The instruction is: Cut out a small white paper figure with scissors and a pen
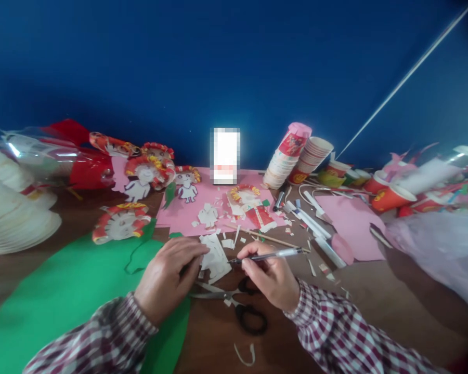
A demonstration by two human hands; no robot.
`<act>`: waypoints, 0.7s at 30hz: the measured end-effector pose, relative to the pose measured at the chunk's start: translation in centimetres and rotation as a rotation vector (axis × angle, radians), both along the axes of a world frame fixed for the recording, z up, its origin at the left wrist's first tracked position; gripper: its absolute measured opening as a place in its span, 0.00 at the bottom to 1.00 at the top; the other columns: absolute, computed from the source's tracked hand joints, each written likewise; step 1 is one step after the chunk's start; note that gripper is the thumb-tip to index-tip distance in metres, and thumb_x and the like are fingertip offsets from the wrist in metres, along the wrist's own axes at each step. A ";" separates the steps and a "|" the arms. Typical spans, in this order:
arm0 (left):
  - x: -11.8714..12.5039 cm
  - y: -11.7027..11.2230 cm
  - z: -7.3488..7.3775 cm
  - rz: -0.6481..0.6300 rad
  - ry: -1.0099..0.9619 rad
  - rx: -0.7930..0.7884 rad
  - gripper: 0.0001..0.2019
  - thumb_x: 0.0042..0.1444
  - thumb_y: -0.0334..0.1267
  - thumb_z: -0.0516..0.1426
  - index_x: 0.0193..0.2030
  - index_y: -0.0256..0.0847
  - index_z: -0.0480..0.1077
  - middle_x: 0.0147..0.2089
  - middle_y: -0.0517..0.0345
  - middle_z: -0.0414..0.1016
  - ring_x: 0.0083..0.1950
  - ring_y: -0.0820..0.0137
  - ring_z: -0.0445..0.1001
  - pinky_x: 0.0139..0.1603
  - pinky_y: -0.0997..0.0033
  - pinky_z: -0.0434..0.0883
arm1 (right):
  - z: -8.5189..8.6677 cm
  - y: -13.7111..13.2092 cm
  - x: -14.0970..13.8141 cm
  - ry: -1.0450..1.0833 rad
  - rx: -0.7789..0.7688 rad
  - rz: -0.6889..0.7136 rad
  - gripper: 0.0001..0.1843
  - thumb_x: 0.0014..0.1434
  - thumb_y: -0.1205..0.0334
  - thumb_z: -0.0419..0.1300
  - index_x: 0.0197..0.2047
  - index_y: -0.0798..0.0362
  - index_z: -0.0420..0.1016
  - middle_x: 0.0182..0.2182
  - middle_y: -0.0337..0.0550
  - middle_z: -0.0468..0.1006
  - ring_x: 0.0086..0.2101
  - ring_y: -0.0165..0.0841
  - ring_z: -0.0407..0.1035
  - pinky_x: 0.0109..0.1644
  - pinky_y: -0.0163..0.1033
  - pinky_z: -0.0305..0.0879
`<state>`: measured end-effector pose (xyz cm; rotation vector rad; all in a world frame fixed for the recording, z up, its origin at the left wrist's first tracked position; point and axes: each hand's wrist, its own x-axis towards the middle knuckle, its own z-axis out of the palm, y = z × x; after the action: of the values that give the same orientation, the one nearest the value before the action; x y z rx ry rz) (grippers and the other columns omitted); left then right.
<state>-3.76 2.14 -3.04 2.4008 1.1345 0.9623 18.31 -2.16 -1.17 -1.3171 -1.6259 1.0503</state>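
Note:
In my right hand (265, 270) is a pen (283, 253), pinched between thumb and fingers with its tip pointing left. That tip is at the right edge of a small white paper piece (217, 259), which bears faint drawn lines. My left hand (175, 275) rests at the left side of the same piece, fingers stretched out and their tips touching it; its thumb is partly hidden. Just below the paper lies a pair of scissors (234, 298) with black handles and parted blades. Under my left wrist is a large green sheet (86, 291).
Pink paper (179, 218) holds white scraps and a cut-out figure (207, 214). Decorated paper figures (138, 184) stand at the left. Behind are stacked paper cups (286, 156) and a bright, blurred-out screen (225, 156). A thin stick (267, 238) lies beyond my right hand.

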 end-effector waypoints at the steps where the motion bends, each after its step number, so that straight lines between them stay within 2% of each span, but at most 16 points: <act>1: 0.0 0.0 0.1 0.023 -0.006 -0.014 0.10 0.55 0.32 0.53 0.44 0.41 0.71 0.42 0.54 0.75 0.47 0.65 0.69 0.51 0.62 0.65 | 0.0 0.0 0.0 -0.003 0.005 -0.003 0.06 0.59 0.61 0.53 0.37 0.52 0.68 0.23 0.37 0.66 0.22 0.27 0.60 0.24 0.31 0.58; 8: -0.3 -0.2 0.2 0.150 -0.048 -0.082 0.09 0.57 0.35 0.52 0.43 0.40 0.70 0.41 0.53 0.74 0.45 0.65 0.70 0.47 0.63 0.66 | -0.2 0.0 0.2 0.023 0.038 -0.028 0.07 0.60 0.60 0.52 0.38 0.52 0.68 0.24 0.39 0.68 0.24 0.28 0.63 0.25 0.31 0.60; 13: -0.1 -0.1 0.0 0.056 -0.033 -0.037 0.09 0.55 0.32 0.53 0.42 0.41 0.71 0.40 0.55 0.75 0.45 0.67 0.69 0.48 0.64 0.66 | -0.2 0.2 0.1 0.010 0.057 -0.007 0.07 0.61 0.60 0.51 0.37 0.53 0.67 0.23 0.38 0.67 0.22 0.27 0.62 0.25 0.31 0.59; 21: 0.2 -0.1 -0.4 -0.072 0.048 0.030 0.12 0.53 0.32 0.55 0.45 0.42 0.71 0.44 0.56 0.75 0.50 0.64 0.66 0.52 0.60 0.64 | -0.1 0.1 0.0 -0.059 0.053 0.015 0.07 0.60 0.61 0.51 0.38 0.53 0.67 0.24 0.37 0.67 0.22 0.27 0.61 0.25 0.31 0.58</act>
<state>-3.59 2.02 -3.39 2.4833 1.0494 0.9101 18.27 -2.02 -1.24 -1.3137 -1.6986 0.9786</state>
